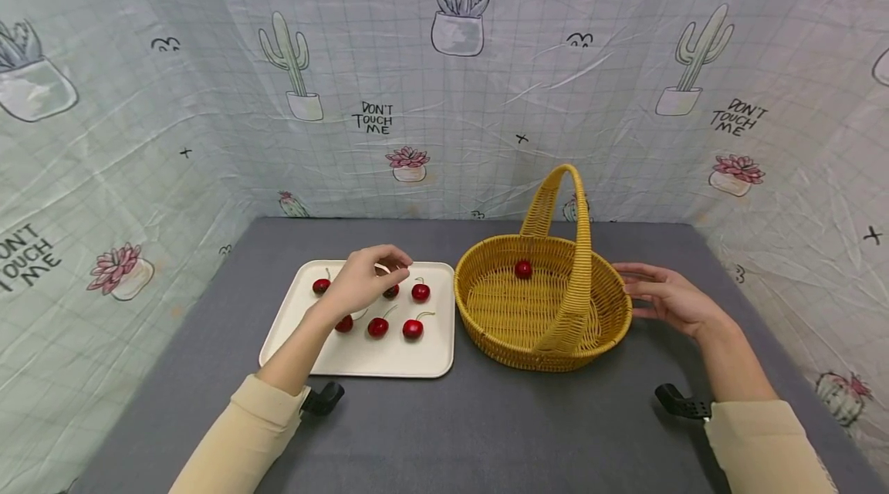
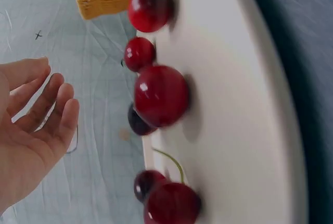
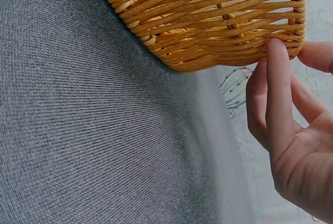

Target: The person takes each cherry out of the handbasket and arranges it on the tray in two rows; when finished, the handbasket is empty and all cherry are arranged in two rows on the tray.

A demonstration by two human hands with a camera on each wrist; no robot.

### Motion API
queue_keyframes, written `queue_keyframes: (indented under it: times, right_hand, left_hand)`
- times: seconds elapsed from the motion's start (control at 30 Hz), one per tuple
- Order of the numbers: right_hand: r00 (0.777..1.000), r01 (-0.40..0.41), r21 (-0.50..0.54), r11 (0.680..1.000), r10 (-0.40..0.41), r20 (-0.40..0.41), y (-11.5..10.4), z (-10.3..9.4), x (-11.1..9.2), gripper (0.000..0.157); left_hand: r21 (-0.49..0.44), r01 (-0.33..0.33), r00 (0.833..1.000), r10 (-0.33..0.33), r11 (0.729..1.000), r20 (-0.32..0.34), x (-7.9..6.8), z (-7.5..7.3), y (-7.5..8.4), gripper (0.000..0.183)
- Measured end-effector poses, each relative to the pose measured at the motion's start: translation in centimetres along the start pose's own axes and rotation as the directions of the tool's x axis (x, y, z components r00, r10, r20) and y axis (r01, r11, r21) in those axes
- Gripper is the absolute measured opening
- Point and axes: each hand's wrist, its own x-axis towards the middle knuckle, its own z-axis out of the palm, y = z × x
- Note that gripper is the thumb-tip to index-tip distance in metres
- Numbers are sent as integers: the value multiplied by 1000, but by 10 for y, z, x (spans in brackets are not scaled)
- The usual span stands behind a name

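My left hand (image 1: 361, 279) hovers over a cream tray (image 1: 389, 361), its fingers loosely bent with nothing between them in the left wrist view. Several red cherries (image 1: 413, 329) lie on the tray, some with green stems, and the hand partly hides one cherry (image 1: 391, 292). To the tray's right stands a yellow wicker basket (image 1: 500, 316) with a tall arched handle. One cherry (image 1: 523, 269) lies inside it, toward the back. At the basket's right side, my right hand (image 1: 677, 299) touches the outer wall near the rim with extended fingertips (image 3: 277, 49).
A dark grey cloth covers the table (image 1: 500, 432). Behind and at both sides hangs a pale curtain (image 1: 514, 93) printed with potted cacti. Each wrist carries a black camera mount (image 1: 322, 399) below its cream sleeve (image 1: 239, 432). The basket's handle (image 1: 582, 262) rises between the two hands.
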Motion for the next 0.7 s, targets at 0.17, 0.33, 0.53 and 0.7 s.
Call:
queue_keyframes:
  times: [0.17,0.33,0.53,0.7]
  right_hand:
    - [1000,8,15,1000,-8,12,-2,1,-1,51]
    - [1000,14,18,1000,-14,16,-3,2,-2,47]
    - [1000,15,12,1000,-15,13,-4,1,-1,48]
    - [1000,14,19,1000,-14,14,-1,1,-1,47]
  left_hand:
    - [-60,-1,1000,2,998,19,10,6,5,12]
    - [-74,6,999,-3,997,39,19,16,11,14]
    - [-110,-26,998,33,994,57,30,34,19,16]
    - [-155,-55,996,65,986,62,39,47,30,19]
